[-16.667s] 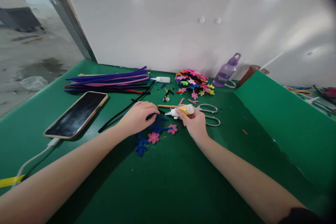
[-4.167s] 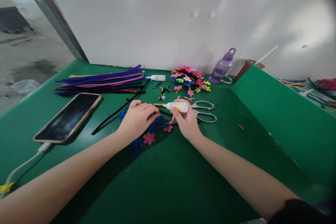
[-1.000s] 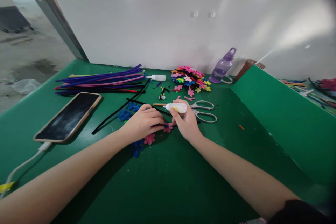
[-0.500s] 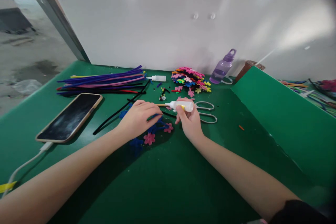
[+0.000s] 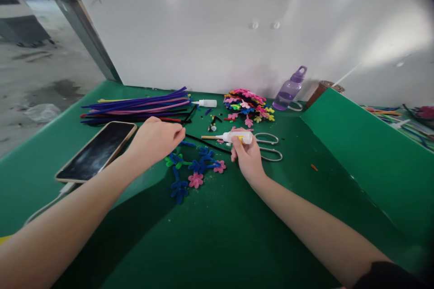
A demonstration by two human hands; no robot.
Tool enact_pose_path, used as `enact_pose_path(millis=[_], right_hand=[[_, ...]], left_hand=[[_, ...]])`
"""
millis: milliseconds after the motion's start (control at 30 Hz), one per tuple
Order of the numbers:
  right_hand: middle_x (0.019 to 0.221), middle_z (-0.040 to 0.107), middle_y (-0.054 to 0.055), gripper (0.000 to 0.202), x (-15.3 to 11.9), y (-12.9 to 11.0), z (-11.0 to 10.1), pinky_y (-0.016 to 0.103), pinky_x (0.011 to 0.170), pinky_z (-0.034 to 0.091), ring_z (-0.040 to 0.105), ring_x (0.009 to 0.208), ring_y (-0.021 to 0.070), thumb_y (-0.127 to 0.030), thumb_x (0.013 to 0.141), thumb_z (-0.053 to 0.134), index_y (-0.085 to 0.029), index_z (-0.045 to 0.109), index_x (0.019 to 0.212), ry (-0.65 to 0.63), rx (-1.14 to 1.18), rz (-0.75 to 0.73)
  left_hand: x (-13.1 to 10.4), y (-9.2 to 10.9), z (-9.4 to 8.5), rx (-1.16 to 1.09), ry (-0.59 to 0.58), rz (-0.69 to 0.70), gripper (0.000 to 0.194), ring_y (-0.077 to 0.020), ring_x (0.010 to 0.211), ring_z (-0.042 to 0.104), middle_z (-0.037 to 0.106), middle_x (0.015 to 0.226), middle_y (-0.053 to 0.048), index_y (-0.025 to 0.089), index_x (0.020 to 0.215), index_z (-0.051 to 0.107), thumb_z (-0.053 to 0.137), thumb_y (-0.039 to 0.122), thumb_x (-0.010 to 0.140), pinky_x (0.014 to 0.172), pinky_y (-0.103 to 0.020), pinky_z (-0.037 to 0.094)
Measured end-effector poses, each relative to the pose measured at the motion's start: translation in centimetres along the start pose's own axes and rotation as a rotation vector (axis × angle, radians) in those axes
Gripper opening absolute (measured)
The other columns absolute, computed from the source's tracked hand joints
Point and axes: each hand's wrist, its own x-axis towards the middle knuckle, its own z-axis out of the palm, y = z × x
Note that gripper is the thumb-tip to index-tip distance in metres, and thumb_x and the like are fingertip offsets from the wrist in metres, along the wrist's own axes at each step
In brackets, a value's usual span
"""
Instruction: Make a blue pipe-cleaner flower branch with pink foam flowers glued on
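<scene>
My right hand (image 5: 247, 156) is closed around a small white squeeze bottle (image 5: 239, 137), which lies sideways with its nozzle to the left. A tan, stick-like piece (image 5: 208, 137) extends from the nozzle. My left hand (image 5: 158, 137) is pinched closed at the left of this piece, apart from it; what its fingers hold, if anything, is hidden. Below the hands lies a blue fuzzy pipe-cleaner branch (image 5: 203, 162) with pink flowers (image 5: 195, 180) and a green flower (image 5: 174, 160). A black pipe cleaner (image 5: 210, 144) runs behind it. Scissors (image 5: 269, 153) lie beside my right hand, grey handles showing.
A phone (image 5: 96, 151) on a cable lies left. Pipe cleaners (image 5: 135, 108), a second white bottle (image 5: 207, 103), colourful fuzzy flowers (image 5: 249, 106), a purple water bottle (image 5: 289, 90) and a brown cup (image 5: 318, 92) line the back. A green panel (image 5: 366, 153) stands right.
My left hand has moved left and slightly up, away from the nozzle, uncovering the blue branch and the tan piece. My right hand still holds the bottle in nearly the same place.
</scene>
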Motion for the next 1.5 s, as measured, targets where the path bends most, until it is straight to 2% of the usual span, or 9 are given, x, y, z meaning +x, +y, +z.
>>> enact_pose_path(millis=[100, 200, 300, 467, 633, 967, 1200, 1367, 1500], right_hand=[[0.070, 0.054, -0.004, 0.030, 0.0, -0.1, 0.0, 0.021, 0.037, 0.040, 0.042, 0.041, 0.0054, -0.044, 0.079, 0.058, -0.024, 0.048, 0.099, -0.009, -0.006, 0.001], [0.070, 0.054, -0.004, 0.031, 0.0, -0.1, 0.0, 0.021, 0.037, 0.040, 0.042, 0.041, 0.0058, -0.045, 0.079, 0.057, -0.024, 0.047, 0.101, -0.022, -0.029, 0.004], [0.070, 0.054, -0.004, 0.032, 0.0, 0.0, -0.1, 0.021, 0.037, 0.040, 0.042, 0.041, 0.0057, -0.045, 0.079, 0.056, -0.024, 0.047, 0.101, -0.024, -0.039, 0.004], [0.070, 0.054, -0.004, 0.031, 0.0, 0.1, -0.1, 0.021, 0.037, 0.040, 0.042, 0.041, 0.0056, -0.045, 0.079, 0.057, -0.025, 0.047, 0.101, -0.022, -0.035, 0.002], [0.071, 0.055, -0.004, 0.031, 0.0, 0.1, -0.1, 0.021, 0.037, 0.039, 0.042, 0.040, 0.0049, -0.043, 0.079, 0.057, -0.024, 0.048, 0.102, -0.023, -0.026, -0.008], [0.099, 0.060, 0.004, 0.033, -0.3, -0.9, 0.2, 0.032, 0.063, 0.054, 0.060, 0.068, 0.0132, -0.035, 0.073, 0.065, -0.025, 0.053, 0.102, -0.007, -0.108, -0.096], [0.091, 0.063, 0.004, 0.033, -0.5, -0.7, -0.2, 0.032, 0.062, 0.050, 0.063, 0.075, 0.0181, -0.030, 0.073, 0.064, -0.024, 0.046, 0.099, 0.030, -0.275, -0.122], [0.109, 0.058, 0.009, 0.039, -0.1, -0.3, -0.5, 0.038, 0.086, 0.045, 0.058, 0.100, 0.0208, -0.027, 0.074, 0.063, -0.023, 0.041, 0.106, 0.075, -0.326, -0.203], [0.102, 0.057, 0.006, 0.043, 0.4, 0.2, -0.7, 0.039, 0.086, 0.047, 0.061, 0.094, 0.0195, -0.028, 0.076, 0.060, -0.024, 0.038, 0.112, 0.030, -0.286, -0.147]], left_hand=[[0.0, -0.4, 1.2, -0.007, 0.000, 0.007, 0.043, -0.0162, 0.045, 0.049, 0.054, 0.046, -0.001, 0.019, 0.054, 0.053, 0.032, 0.034, 0.088, 0.070, -0.036, 0.039], [-0.1, -0.6, 2.0, -0.076, 0.069, 0.002, 0.030, -0.0197, 0.068, 0.061, 0.068, 0.085, -0.007, 0.018, 0.088, 0.063, 0.033, 0.023, 0.086, 0.067, -0.033, 0.040], [-0.1, -0.7, 2.2, -0.169, 0.108, -0.017, 0.037, -0.0201, 0.083, 0.062, 0.062, 0.112, -0.007, 0.021, 0.114, 0.055, 0.035, 0.017, 0.083, 0.068, -0.032, 0.040], [-0.1, -0.9, 2.8, -0.260, 0.101, 0.007, 0.024, -0.0199, 0.084, 0.062, 0.069, 0.094, 0.000, 0.023, 0.087, 0.065, 0.042, 0.022, 0.082, 0.076, -0.034, 0.039], [-0.1, -1.5, 3.8, -0.241, 0.044, 0.013, 0.021, -0.0169, 0.064, 0.061, 0.071, 0.075, 0.002, 0.026, 0.086, 0.068, 0.049, 0.036, 0.083, 0.075, -0.035, 0.038], [-0.3, -1.0, 3.4, -0.224, -0.031, 0.198, 0.017, -0.0208, 0.086, 0.058, 0.069, 0.085, -0.001, 0.023, 0.076, 0.065, 0.050, 0.028, 0.083, 0.073, -0.034, 0.032], [-0.1, -0.3, 2.6, -0.188, 0.066, 0.199, 0.017, -0.0220, 0.089, 0.056, 0.067, 0.080, -0.004, 0.021, 0.080, 0.061, 0.045, 0.022, 0.084, 0.077, -0.036, 0.032], [-0.2, 1.4, 1.1, -0.148, 0.169, 0.255, 0.022, -0.0229, 0.096, 0.055, 0.066, 0.088, -0.007, 0.019, 0.089, 0.062, 0.040, 0.021, 0.089, 0.086, -0.041, 0.033], [-0.7, 3.1, 0.9, -0.235, 0.243, 0.341, 0.022, -0.0203, 0.096, 0.056, 0.067, 0.089, -0.004, 0.021, 0.092, 0.063, 0.042, 0.018, 0.088, 0.092, -0.043, 0.031]])
